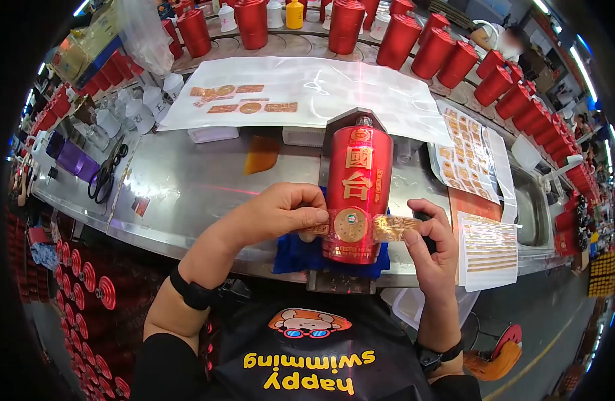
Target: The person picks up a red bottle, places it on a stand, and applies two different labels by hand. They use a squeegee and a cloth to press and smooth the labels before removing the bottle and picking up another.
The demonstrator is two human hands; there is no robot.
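Note:
A red bottle with gold characters and a round gold emblem lies on a blue cloth at the bench's front edge, its neck in a dark holder. Across its lower part runs a gold patterned strip on clear film. My left hand pinches the strip's left end against the bottle's side. On the other side, my right hand holds the right end between thumb and finger, a little off the bottle.
Behind the bottle lies a white sheet with gold decals. Decal sheets lie at right beside a sink. Scissors and a purple bottle are at left. Red bottles line the back; a person is at upper right.

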